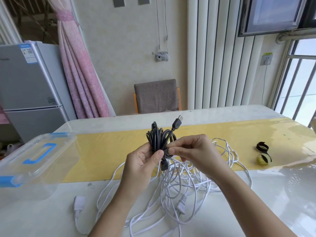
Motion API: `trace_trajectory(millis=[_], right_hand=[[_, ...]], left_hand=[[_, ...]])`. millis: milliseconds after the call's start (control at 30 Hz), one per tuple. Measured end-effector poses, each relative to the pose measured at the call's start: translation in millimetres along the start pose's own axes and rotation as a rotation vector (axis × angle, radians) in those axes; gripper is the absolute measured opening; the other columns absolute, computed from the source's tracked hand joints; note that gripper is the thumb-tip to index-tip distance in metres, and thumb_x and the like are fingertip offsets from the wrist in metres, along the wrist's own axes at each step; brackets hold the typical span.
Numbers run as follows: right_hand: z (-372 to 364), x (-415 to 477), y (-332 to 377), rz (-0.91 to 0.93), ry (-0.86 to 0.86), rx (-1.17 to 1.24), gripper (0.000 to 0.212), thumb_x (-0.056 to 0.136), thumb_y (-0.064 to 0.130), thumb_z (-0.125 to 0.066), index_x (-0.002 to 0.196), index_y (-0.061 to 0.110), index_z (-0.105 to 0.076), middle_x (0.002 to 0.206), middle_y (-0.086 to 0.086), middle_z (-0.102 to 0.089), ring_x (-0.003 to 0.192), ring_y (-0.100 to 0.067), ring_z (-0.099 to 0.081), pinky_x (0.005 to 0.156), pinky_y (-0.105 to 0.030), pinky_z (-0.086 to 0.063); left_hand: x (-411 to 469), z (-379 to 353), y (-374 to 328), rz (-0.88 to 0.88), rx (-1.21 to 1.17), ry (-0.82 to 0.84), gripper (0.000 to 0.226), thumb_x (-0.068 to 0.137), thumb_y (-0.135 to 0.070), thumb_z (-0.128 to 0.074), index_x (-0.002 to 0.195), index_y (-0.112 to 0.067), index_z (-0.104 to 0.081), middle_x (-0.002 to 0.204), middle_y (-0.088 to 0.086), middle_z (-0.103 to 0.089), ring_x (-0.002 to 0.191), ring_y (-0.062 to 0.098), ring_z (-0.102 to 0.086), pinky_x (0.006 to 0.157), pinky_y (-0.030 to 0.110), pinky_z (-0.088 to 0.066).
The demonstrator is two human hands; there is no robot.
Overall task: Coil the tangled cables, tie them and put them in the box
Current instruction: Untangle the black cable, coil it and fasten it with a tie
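Left grip: the left hand (143, 161) is closed round the waist of the black cable (158, 139), thumb pressed on the front of the bundle, fingers curled behind it.
Right grip: the right hand (193, 151) pinches a short black strip (168, 151) between thumb and forefinger at the coil's waist; whether this is a tie or a turn of the cable cannot be told.
Black cable: coiled into a narrow upright bundle and held above the desk (42, 216). Its USB plug (178, 122) sticks up and to the right, and its other end (163, 165) hangs below the left thumb.
White cable: the white cable (188, 182) lies in a loose tangle on the desk beneath both hands, with one white connector (79, 202) off to the left.
Box: the clear box (56, 168), with blue handle and blue latches, stands lidded at the desk's left edge, well apart from the hands.
Ties: a black roll (262, 146) and a yellow-and-black roll (264, 159) lie side by side on the yellow runner (111, 151), to the right.
Background: a grey chair (156, 96) behind the desk, a silver fridge (29, 82) and a pink curtain (80, 74) at left.
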State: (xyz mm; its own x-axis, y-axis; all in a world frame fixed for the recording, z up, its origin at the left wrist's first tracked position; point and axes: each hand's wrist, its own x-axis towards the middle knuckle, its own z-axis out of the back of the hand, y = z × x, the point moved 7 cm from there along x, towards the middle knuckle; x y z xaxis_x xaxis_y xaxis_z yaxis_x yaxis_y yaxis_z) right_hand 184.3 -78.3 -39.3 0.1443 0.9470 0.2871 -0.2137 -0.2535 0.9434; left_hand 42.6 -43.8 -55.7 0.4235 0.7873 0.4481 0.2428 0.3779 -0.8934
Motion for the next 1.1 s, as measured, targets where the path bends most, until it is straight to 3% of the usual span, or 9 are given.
trace_trajectory(millis=[100,200,367,633,833,900,1000,1100], right_hand=[[0.8,0.1,-4.0,-0.022,-0.032,-0.053,0.008,0.074,0.018,-0.080,0.077,0.026,-0.079,0.064,-0.017,-0.067,0.051,-0.013,-0.047,0.059,-0.034,-0.040],[7.5,-0.5,-6.4,-0.062,-0.094,-0.045,0.011,0.071,0.015,-0.082,0.069,0.025,-0.077,0.057,-0.002,-0.066,0.049,-0.011,-0.047,0.058,-0.030,-0.044],[3.9,-1.1,-5.2,-0.056,-0.092,-0.113,0.011,0.077,0.010,-0.077,0.073,0.020,-0.075,0.051,0.007,-0.062,0.045,-0.004,-0.044,0.055,-0.022,-0.044],[3.6,-2.1,-8.4,-0.042,-0.123,0.072,0.010,0.069,0.006,-0.082,0.069,0.012,-0.074,0.068,-0.005,-0.073,0.063,-0.012,-0.067,0.063,-0.019,-0.050],[15.1,-3.4,-4.5,0.022,-0.328,-0.181,0.027,0.058,0.025,-0.089,0.066,0.023,-0.064,0.070,0.013,-0.054,0.062,-0.003,-0.047,0.060,-0.016,-0.035],[10.6,-3.5,-2.6,0.042,-0.275,-0.102,0.019,0.064,0.019,-0.086,0.066,0.018,-0.067,0.059,0.012,-0.059,0.054,-0.004,-0.050,0.055,-0.013,-0.037],[-3.2,-4.0,-3.4,0.027,-0.187,0.049,0.005,0.078,0.009,-0.076,0.076,0.014,-0.075,0.061,0.004,-0.070,0.056,-0.005,-0.062,0.059,-0.014,-0.048],[-17.0,-4.4,-9.1,0.002,-0.134,0.126,0.015,0.087,0.006,-0.065,0.083,0.015,-0.076,0.071,0.001,-0.072,0.066,-0.007,-0.064,0.067,-0.019,-0.052]], left_hand=[[0.6,-0.2,0.6,0.009,-0.022,-0.018,0.025,0.083,-0.012,-0.059,0.107,-0.010,-0.066,0.103,0.000,-0.073,0.100,0.011,-0.066,0.082,0.016,-0.048],[1.0,-4.7,3.0,0.044,-0.037,0.014,0.022,0.085,-0.010,-0.063,0.107,-0.008,-0.065,0.105,0.000,-0.072,0.101,0.010,-0.066,0.081,0.015,-0.048],[1.9,-6.3,5.2,0.093,-0.036,0.047,0.026,0.084,-0.013,-0.065,0.109,-0.005,-0.066,0.106,0.002,-0.072,0.097,0.011,-0.067,0.081,0.014,-0.047],[0.1,-1.6,1.1,0.058,-0.029,0.007,0.025,0.078,-0.011,-0.062,0.101,-0.005,-0.070,0.100,0.002,-0.074,0.096,0.009,-0.068,0.079,0.013,-0.048],[0.4,0.2,1.3,0.036,-0.049,-0.045,0.025,0.078,-0.012,-0.062,0.101,-0.008,-0.070,0.097,0.003,-0.074,0.090,0.009,-0.068,0.078,0.016,-0.049],[0.4,0.8,1.4,0.030,-0.045,-0.061,0.023,0.077,-0.013,-0.062,0.099,-0.011,-0.070,0.097,0.004,-0.074,0.090,0.009,-0.068,0.078,0.015,-0.049],[-0.1,4.0,-1.4,0.000,-0.032,-0.098,0.021,0.078,-0.012,-0.064,0.095,-0.017,-0.075,0.098,0.011,-0.072,0.089,0.011,-0.068,0.075,0.015,-0.049],[0.1,8.6,-6.1,-0.066,0.048,-0.131,0.023,0.081,-0.009,-0.067,0.091,-0.027,-0.076,0.094,0.012,-0.067,0.085,0.007,-0.066,0.072,0.014,-0.050]])
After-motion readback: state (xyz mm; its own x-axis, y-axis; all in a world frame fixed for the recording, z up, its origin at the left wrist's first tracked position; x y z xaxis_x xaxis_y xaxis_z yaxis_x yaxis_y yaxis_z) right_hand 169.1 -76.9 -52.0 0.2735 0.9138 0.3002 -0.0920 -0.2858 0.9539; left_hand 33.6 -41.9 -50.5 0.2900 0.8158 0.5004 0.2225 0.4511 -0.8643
